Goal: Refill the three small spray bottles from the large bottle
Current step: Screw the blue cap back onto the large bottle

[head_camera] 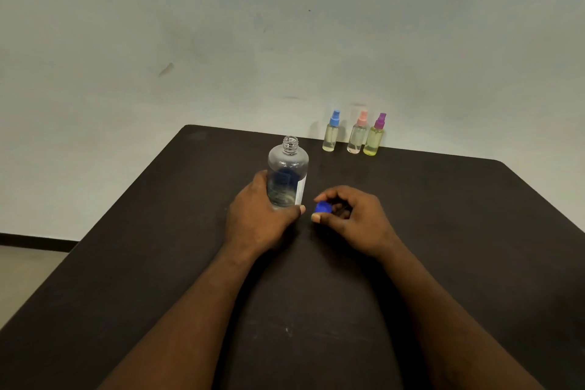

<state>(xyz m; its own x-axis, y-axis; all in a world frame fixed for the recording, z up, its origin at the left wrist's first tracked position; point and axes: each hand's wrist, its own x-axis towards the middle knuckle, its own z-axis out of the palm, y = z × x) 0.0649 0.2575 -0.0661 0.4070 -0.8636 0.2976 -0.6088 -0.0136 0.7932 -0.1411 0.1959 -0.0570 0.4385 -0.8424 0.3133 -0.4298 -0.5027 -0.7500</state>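
The large clear bottle (288,168) stands upright on the dark table (443,215), its neck uncapped. My left hand (258,215) grips its lower body. Just to the right, my right hand (351,217) pinches the bottle's blue cap (323,208) close above the tabletop. Three small spray bottles stand in a row at the table's far edge: one with a blue sprayer (330,133), one with a pink sprayer (357,134), one with a purple sprayer (375,136). All three have their sprayers on and hold pale liquid.
A plain pale wall (221,41) rises right behind the table's far edge. The table's left edge drops to a light floor (25,272) with a dark skirting strip.
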